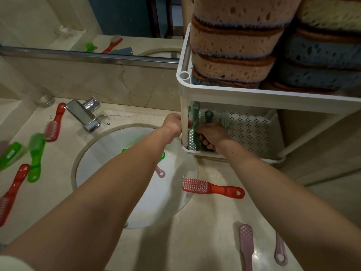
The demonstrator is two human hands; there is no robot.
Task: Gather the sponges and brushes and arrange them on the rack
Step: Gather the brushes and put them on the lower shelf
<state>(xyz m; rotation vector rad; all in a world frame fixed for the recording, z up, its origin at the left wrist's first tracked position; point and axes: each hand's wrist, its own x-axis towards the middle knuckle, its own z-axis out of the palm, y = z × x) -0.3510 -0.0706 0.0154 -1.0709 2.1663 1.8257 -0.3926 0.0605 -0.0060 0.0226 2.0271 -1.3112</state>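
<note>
Head view: our left grip [173,122] clasps the white rack [254,96] by its post; our right grip [212,136] curls round a dark green brush [208,116] on the lower shelf [252,130]. Sponges [232,42] sit stacked on top.

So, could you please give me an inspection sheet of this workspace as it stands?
Surface: marble countertop round a white sink.
Job's things: sponges stacked on the rack; sage brush upright in its lower tray; red brushes, green brushes and pink brushes loose on the countertop.
Clutter: glass beside the faucet.
Hands: left hand grips the rack's corner post; right hand grips a dark green brush.
Cables: nothing seen.
Surroundings: mirror above.
</note>
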